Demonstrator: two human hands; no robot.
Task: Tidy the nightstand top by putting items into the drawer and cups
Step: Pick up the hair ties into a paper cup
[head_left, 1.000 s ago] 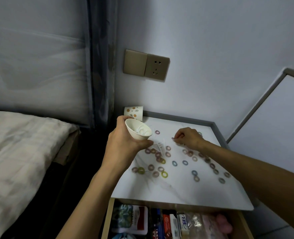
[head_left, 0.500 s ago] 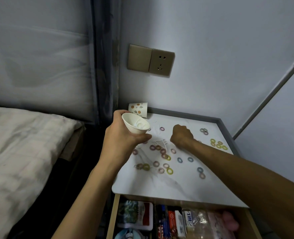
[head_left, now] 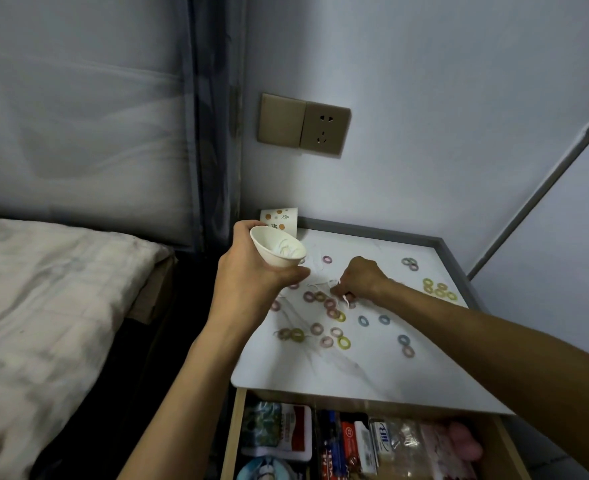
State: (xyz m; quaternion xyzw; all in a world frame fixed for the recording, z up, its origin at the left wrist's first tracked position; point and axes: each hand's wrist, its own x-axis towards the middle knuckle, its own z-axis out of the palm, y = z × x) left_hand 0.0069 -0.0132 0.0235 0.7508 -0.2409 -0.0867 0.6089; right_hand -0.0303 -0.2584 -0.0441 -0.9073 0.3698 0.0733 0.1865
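— How far along?
— Early, by the look: dozens of coloured rings point(head_left: 344, 342) strewn over the nightstand top point(head_left: 372, 372).
— Cups?
— Gripping the white cup point(head_left: 277, 252) in the left hand point(head_left: 251, 282), tilted, above the top's left edge; something pale inside. Patterned cup point(head_left: 281, 218) on its side behind.
— Right hand point(head_left: 359, 280)?
— Curled down among the rings; cannot tell if pinching one. Drawer point(head_left: 231, 441) open, already full.

Rings point(head_left: 334, 315) lie on nightstand top point(head_left: 372, 368), above open drawer point(head_left: 507, 448).
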